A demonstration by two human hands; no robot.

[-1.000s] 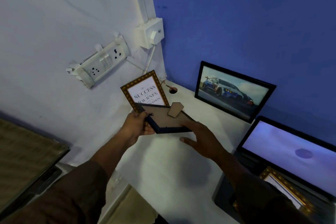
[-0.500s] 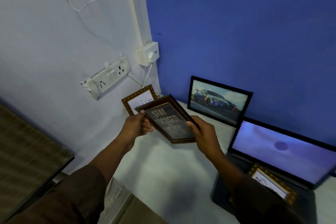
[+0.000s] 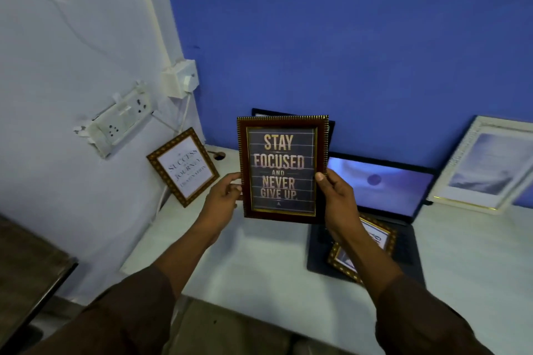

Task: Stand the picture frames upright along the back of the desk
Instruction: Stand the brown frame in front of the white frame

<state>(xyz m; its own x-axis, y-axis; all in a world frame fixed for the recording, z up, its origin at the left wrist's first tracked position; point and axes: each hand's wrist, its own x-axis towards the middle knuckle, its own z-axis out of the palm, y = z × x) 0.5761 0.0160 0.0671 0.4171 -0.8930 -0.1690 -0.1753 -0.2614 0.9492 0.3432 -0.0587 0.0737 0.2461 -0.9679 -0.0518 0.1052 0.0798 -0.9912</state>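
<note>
I hold a dark red and gold "Stay Focused" frame (image 3: 282, 169) upright above the white desk (image 3: 259, 265), its front facing me. My left hand (image 3: 223, 199) grips its left edge and my right hand (image 3: 334, 196) grips its right edge. A gold "Success" frame (image 3: 183, 166) leans against the left wall. A black frame (image 3: 331, 130) stands mostly hidden behind the held one. A white frame (image 3: 484, 164) leans on the blue wall at the right. Another gold frame (image 3: 372, 242) lies flat on the laptop keyboard.
An open laptop (image 3: 380, 184) with a lit screen sits right of centre. A socket strip (image 3: 115, 121) and a switch box (image 3: 180, 78) hang on the left wall with a cable running down. A dark table edge (image 3: 28, 277) sits at the lower left.
I turned the held frame from back-up and flat to front-facing and upright, lifting it toward me. The view shifted right, bringing the white frame into sight.
</note>
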